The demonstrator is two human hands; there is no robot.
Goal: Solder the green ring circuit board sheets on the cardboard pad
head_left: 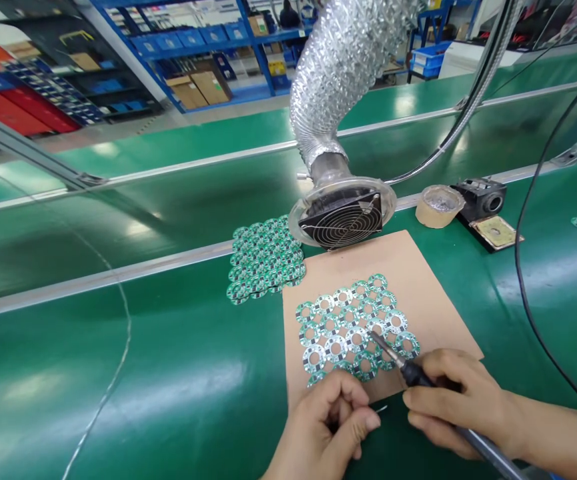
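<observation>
My right hand [461, 400] is wrapped round the dark handle of a soldering iron [411, 371]. The iron's tip points up and left, over a panel of ring-shaped green circuit boards [349, 311]; whether it touches a board I cannot tell. This panel lies on a sheet of brown cardboard [423, 287]. Near the cardboard's front edge, my left hand [331, 427] is closed, thumb against fingers, on a thin silvery solder wire [381, 409]. Only a short end of the wire pokes out; the rest is hidden in the hand.
Above the cardboard hangs a fume extractor fan [345, 220] on a silver duct [348, 73]. More circuit panels [265, 260] are stacked at the back left. A tape roll [438, 205] and an iron stand with a sponge [493, 230] sit back right. A black cable [523, 287] hangs at right.
</observation>
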